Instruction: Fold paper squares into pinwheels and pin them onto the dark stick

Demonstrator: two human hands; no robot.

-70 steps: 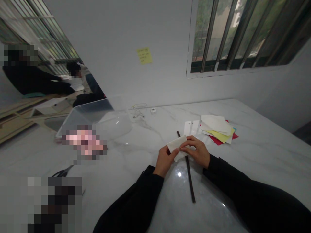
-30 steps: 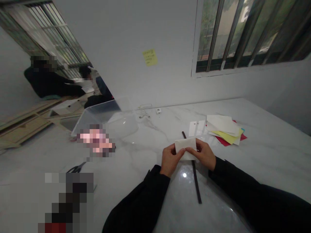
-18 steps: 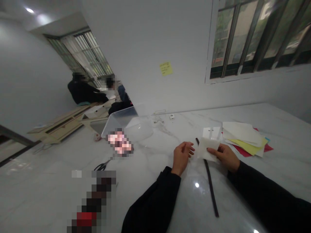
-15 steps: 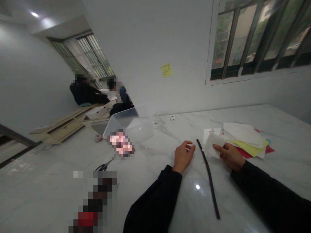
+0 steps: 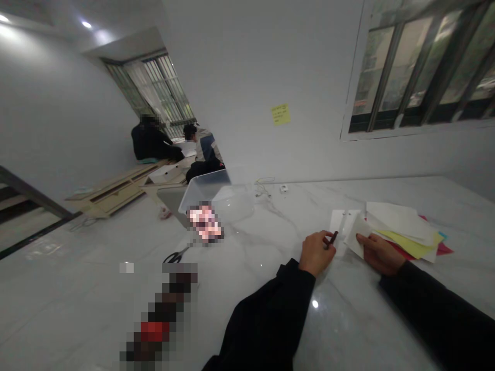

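Note:
My left hand [image 5: 316,252] is closed around the far end of a thin dark strip [image 5: 333,237], of which only the tip shows past my fingers. My right hand [image 5: 378,251] pinches a folded white paper [image 5: 356,237] by its near edge, beside a stack of white, yellow and red sheets [image 5: 406,228]. Both hands are over the white marble table [image 5: 240,288], in black sleeves.
A clear plastic box [image 5: 216,198] stands at mid-table, with a cable and small plug [image 5: 270,187] behind it. Scissors [image 5: 176,255] lie to the left. Two white cards [image 5: 340,220] sit by the stack. Two people [image 5: 174,144] sit far left near wooden boards.
My left hand let go of the white paper and closed on the dark strip. My right hand carried the paper to the right, toward the stack. The view has swung to the left.

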